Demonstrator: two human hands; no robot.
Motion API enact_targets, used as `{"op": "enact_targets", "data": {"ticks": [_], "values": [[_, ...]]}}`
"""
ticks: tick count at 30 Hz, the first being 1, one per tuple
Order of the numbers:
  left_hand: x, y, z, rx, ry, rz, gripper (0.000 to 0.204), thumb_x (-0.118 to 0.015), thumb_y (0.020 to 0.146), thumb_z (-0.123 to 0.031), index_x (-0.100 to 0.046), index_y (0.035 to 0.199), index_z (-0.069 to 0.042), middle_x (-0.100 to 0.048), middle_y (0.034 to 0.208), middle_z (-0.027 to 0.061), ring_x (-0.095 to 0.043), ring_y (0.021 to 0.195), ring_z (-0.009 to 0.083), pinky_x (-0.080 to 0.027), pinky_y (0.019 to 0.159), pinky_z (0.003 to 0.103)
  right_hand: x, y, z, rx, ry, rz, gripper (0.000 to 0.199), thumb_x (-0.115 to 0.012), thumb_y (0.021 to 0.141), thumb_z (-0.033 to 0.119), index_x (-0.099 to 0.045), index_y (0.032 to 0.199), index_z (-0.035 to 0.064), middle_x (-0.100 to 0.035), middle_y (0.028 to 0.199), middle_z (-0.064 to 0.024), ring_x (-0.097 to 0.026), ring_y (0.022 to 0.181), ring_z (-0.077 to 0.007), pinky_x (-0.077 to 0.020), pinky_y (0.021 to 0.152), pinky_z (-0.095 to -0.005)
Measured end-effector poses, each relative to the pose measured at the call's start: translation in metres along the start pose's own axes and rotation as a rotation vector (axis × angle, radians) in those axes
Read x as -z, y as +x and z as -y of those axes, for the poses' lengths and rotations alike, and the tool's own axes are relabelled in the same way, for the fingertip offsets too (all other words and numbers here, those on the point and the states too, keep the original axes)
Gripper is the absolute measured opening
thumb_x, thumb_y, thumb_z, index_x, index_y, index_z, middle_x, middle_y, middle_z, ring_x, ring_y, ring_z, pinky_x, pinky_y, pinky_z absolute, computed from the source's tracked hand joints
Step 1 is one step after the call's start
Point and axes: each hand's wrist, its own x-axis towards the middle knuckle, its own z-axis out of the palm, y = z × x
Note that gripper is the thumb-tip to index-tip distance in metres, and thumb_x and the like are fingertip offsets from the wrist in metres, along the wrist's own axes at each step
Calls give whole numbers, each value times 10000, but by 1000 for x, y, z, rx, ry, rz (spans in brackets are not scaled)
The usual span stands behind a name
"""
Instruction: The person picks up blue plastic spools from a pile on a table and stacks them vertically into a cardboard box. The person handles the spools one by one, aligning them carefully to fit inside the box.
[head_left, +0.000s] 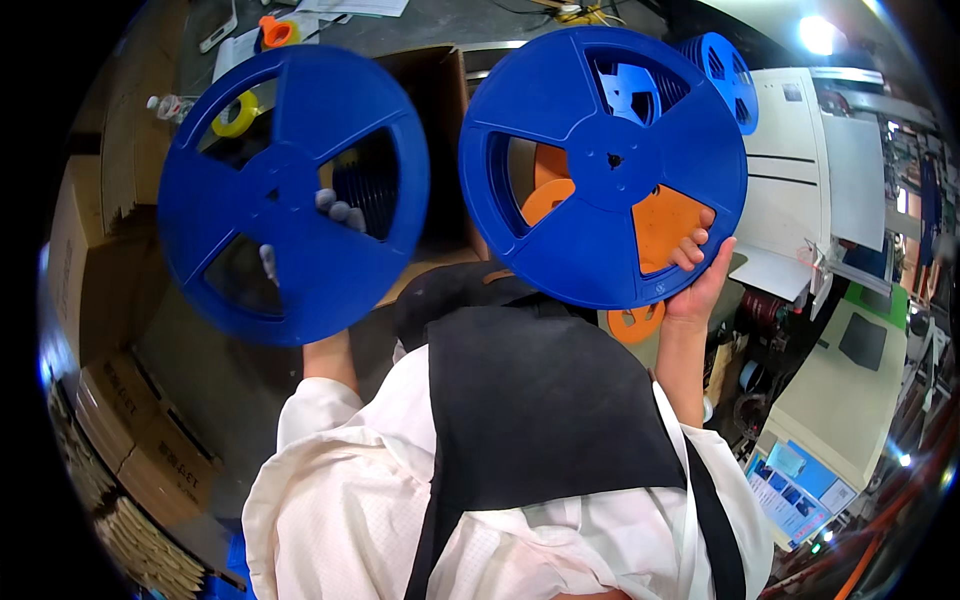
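Workshop, lamp lit at upper right. Grey worktop spans the top of your view, papers lying on it. Toward its left edge: an orange tape dispenser and a yellow tape roll, the roll showing through a reel window. A capped bottle sits near that same edge. Brown cartons stack down your left side.

You hold two big blue reels up before you, side by side, faces toward you. Your left hand is mostly behind the left reel; grey-covered fingertips show in two windows, fingers spread and bearing the reel. Exact grip at the back: cannot tell. Your right hand is partly closed on the lower right rim of the right reel, bare fingers hooked through a window, thumb outside.

Behind the reels, an open carton; dark discs show through the left reel's window. Orange reels lie behind and below the right one. More blue reels stand beyond its upper right.
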Motion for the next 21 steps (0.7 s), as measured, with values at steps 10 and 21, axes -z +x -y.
{"op": "enact_targets", "data": {"ticks": [10, 21], "values": [[59, -15, -8, 2, 296, -485, 603, -634, 877, -415, -490, 1296, -6, -542, 1290, 184, -525, 1198, 325, -364, 1101, 399, 17, -11, 1, -27, -33, -78, 563, -530, 946, 494, -507, 1235, 11, -576, 857, -21, -500, 636, -80, -413, 530, -206], [195, 39, 50, 287, 519, -1034, 566, -594, 899, -419, -504, 1305, -34, -549, 1301, 153, -506, 1220, 332, -356, 1100, 414, 19, -26, 4, -39, -374, -403, 561, -389, 1004, 499, -516, 1260, 16, -587, 824, 5, -496, 640, -62, -398, 530, -195]]}}
